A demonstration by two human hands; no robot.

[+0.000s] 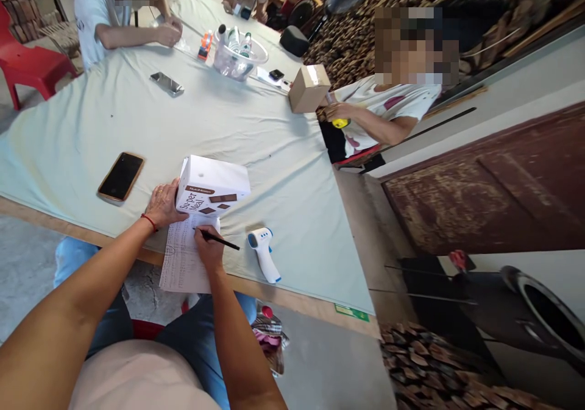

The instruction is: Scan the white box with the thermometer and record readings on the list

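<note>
My left hand (164, 206) grips the near left edge of a white Super Meal box (212, 187), which rests on the cloth-covered table and has brown bars printed on its side. My right hand (210, 250) is closed around a black pen (222, 239), its tip over a sheet of paper (185, 261). Rows of handwriting cover the sheet, which hangs past the table's front edge and is partly hidden by the box and my right hand. Right of that hand lies a white and blue infrared thermometer (264, 254). A phone in a brown case (121, 176) lies left of my left hand.
A second phone (167, 84) lies farther back, near a clear plastic basket (237, 60) of bottles and an orange object (205, 44). At the right edge a person (388, 108) is beside a cardboard box (311, 87). Another person (103, 29) sits far left, near a red chair (34, 56).
</note>
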